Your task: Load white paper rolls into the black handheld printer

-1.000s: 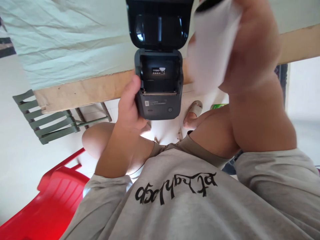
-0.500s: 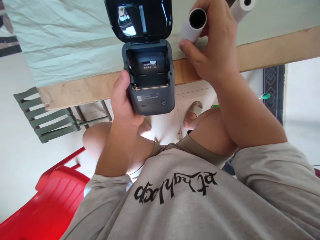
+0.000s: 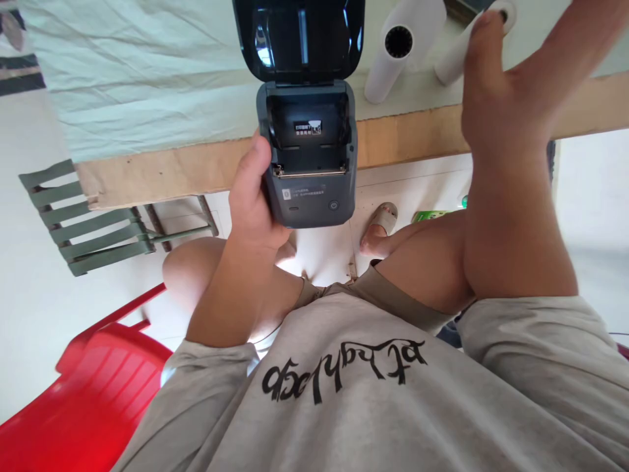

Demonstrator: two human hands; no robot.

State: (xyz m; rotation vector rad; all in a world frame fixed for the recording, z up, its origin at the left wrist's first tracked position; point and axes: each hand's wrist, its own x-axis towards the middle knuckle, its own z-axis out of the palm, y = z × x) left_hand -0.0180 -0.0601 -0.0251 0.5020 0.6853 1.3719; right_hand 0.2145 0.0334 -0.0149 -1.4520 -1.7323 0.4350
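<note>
My left hand (image 3: 253, 196) grips a dark grey label printer (image 3: 314, 200) by its side, the thumb along the edge. The printer's glossy black lid (image 3: 302, 42) stands open, and its roll compartment (image 3: 309, 118) holds no roll. My right hand (image 3: 511, 98) is open, its thumb and fingers spread wide, with part of the fingers blurred toward the upper right. Just beside that thumb, partly behind it, lies a white paper roll (image 3: 452, 62). Another white paper roll (image 3: 386, 72) with a black-cored end rests on the table, apart from both hands.
A pale green cloth (image 3: 147, 78) covers the table, whose wooden edge (image 3: 167, 167) runs across the view. To the left are a green slatted folding chair (image 3: 93, 223) and a red plastic chair (image 3: 98, 393). A dark object (image 3: 464, 10) lies at the top right.
My right hand has let go of the black-cored paper roll, which now rests on the table, and has moved right and spread open. The printer has shifted slightly right in view.
</note>
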